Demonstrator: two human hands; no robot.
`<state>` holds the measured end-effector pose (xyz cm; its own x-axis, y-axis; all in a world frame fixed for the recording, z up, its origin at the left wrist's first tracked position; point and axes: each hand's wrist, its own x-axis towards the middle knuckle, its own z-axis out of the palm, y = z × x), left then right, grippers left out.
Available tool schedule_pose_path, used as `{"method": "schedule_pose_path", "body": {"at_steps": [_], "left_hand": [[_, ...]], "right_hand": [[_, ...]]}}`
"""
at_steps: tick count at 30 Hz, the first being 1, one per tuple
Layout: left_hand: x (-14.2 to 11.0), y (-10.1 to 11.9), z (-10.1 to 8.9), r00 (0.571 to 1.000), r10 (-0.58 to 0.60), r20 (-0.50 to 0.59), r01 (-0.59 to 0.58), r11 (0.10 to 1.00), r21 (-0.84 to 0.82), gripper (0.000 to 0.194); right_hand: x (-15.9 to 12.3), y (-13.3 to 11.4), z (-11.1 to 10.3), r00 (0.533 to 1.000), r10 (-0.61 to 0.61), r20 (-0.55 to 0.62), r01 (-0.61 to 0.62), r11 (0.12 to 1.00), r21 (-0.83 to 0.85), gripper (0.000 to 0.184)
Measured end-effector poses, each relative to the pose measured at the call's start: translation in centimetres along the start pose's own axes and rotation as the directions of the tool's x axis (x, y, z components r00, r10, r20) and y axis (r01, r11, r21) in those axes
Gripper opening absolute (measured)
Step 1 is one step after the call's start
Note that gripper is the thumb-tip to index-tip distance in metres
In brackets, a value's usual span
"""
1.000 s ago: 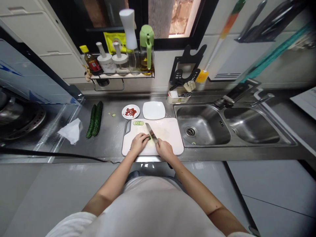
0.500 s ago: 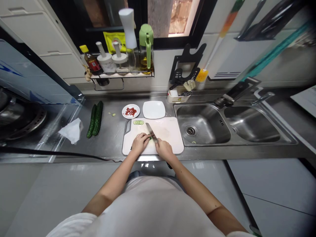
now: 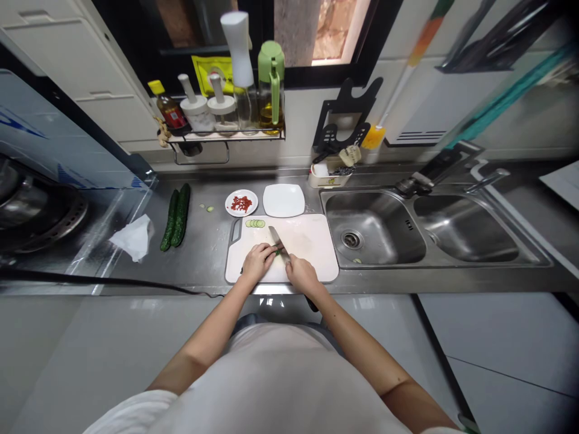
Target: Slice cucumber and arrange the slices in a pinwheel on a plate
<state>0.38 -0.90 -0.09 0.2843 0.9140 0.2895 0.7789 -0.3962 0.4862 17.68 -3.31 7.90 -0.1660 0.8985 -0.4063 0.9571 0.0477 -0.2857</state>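
We see the right hand (image 3: pixel 302 274) wrapped around a kitchen knife (image 3: pixel 278 242), while the left hand (image 3: pixel 257 263) holds down a cucumber (image 3: pixel 277 252), mostly hidden under its fingers, by the blade. Double-bowl sink (image 3: pixel 380 223) at right; white cutting board (image 3: pixel 312 241) beside it, under both hands. We note two whole cucumbers (image 3: pixel 181 214) on the left counter, square white plate (image 3: pixel 283 201) behind the board, smaller round plate (image 3: pixel 230 211) with chopped red bits (image 3: pixel 241 204), overlapping cucumber slices (image 3: pixel 256 223) near the board's far edge.
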Motion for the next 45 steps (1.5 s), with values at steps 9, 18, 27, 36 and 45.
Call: {"method": "schedule_pose_path", "body": {"at_steps": [9, 18, 27, 36, 45], "left_hand": [[0.0, 0.1, -0.1, 1.000, 0.000, 0.004, 0.000, 1.000, -0.026, 0.023], [0.2, 0.1, -0.2, 1.000, -0.021, 0.018, 0.022, 0.999, -0.029, 0.024], [0.2, 0.1, -0.2, 1.000, -0.020, 0.023, 0.021, 0.999, -0.028, 0.024], [0.2, 0.2, -0.3, 1.000, -0.011, 0.021, 0.011, 1.000, -0.020, 0.024], [0.2, 0.4, -0.5, 0.999, -0.024, 0.026, 0.025, 0.999, -0.030, 0.024]], "right_hand": [[-1.1, 0.8, -0.4, 0.996, -0.002, 0.089, 0.003, 1.000, -0.013, 0.027], [-1.4, 0.5, -0.3, 0.993, 0.008, 0.118, -0.006, 1.000, -0.021, 0.025], [-0.3, -0.1, -0.6, 0.996, -0.013, 0.089, 0.014, 1.000, -0.016, 0.028], [0.2, -0.3, -0.1, 0.997, -0.025, 0.074, 0.026, 1.000, -0.002, 0.028], [-1.1, 0.4, -0.1, 0.992, 0.003, 0.127, 0.000, 1.000, -0.021, 0.029]]}}
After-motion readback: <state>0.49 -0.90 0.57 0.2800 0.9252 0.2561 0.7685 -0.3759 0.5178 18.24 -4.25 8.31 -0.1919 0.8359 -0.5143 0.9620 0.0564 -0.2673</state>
